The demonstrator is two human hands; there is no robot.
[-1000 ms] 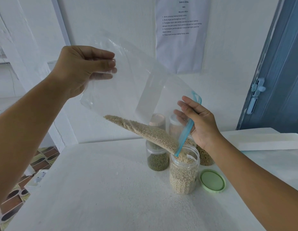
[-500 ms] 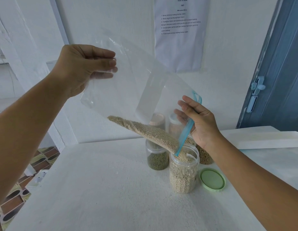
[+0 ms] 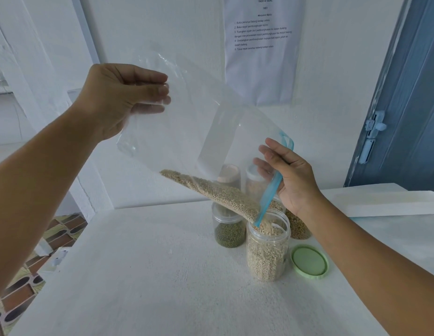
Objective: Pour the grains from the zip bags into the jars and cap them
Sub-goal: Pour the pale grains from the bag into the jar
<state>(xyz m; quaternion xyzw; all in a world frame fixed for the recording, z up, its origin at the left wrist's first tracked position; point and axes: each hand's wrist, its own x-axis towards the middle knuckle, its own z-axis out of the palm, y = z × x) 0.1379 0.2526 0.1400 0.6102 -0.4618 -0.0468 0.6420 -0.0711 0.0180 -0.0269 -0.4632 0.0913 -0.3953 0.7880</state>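
A clear zip bag (image 3: 201, 127) with a blue zip strip is held tilted, mouth down, over an uncapped clear jar (image 3: 268, 253). My left hand (image 3: 121, 98) pinches the bag's raised bottom corner. My right hand (image 3: 291, 175) grips the blue zip edge at the mouth. Pale tan grains (image 3: 216, 192) lie along the bag's lower edge and spill into the jar, which is filled almost to its rim. A light green lid (image 3: 309, 261) lies flat on the table just right of the jar.
Behind the open jar stand a jar of green beans (image 3: 229, 235), a jar of yellowish grains (image 3: 298, 226) and two capped jars (image 3: 231, 175) seen through the bag. The white table (image 3: 150, 275) ends at the left over a patterned floor. A blue door (image 3: 410, 93) is at the right.
The heap of grains in the bag has slid a little toward the mouth and into the jar. Both hands hold nearly the same position.
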